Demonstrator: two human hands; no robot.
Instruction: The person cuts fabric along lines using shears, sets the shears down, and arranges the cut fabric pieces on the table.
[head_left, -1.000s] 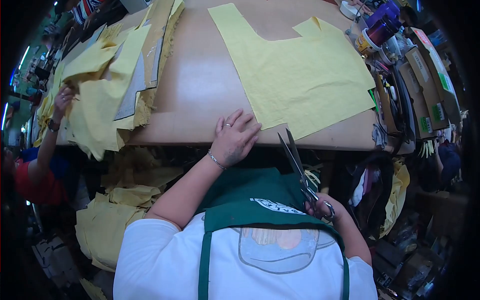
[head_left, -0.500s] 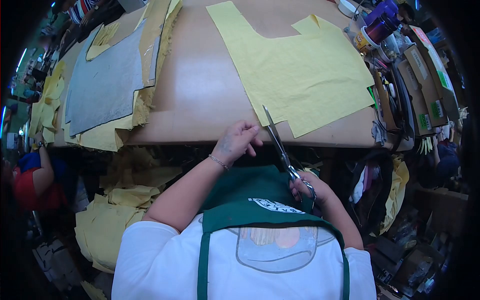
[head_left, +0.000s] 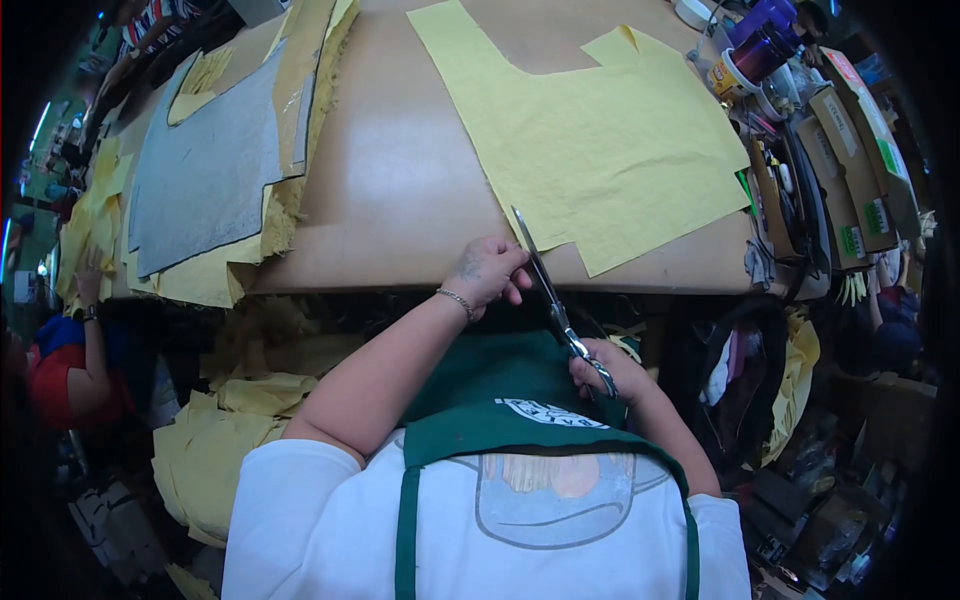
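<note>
A large yellow cloth piece (head_left: 610, 150) lies flat on the table, its near edge cut in steps. My left hand (head_left: 490, 272), with a bracelet at the wrist, is closed in a pinch at the cloth's near left corner. My right hand (head_left: 618, 368) grips the handles of long metal scissors (head_left: 560, 322). Their blades point up and away, crossing the cloth's near left corner beside my left fingertips. The blades look nearly together. How much cloth lies between them is hidden.
On the left of the table (head_left: 380, 170) lies a grey pattern sheet (head_left: 215, 165) on stacked yellow cloth. Cups, a tub (head_left: 730, 78) and cardboard boxes (head_left: 840, 160) line the right side. Yellow cloth (head_left: 215, 460) hangs below the table. A person in red (head_left: 65, 380) is at far left.
My left hand has moved right and slightly up to the cloth's corner. The scissors have shifted slightly left and their blades have drawn closer together. The cloth has barely moved.
</note>
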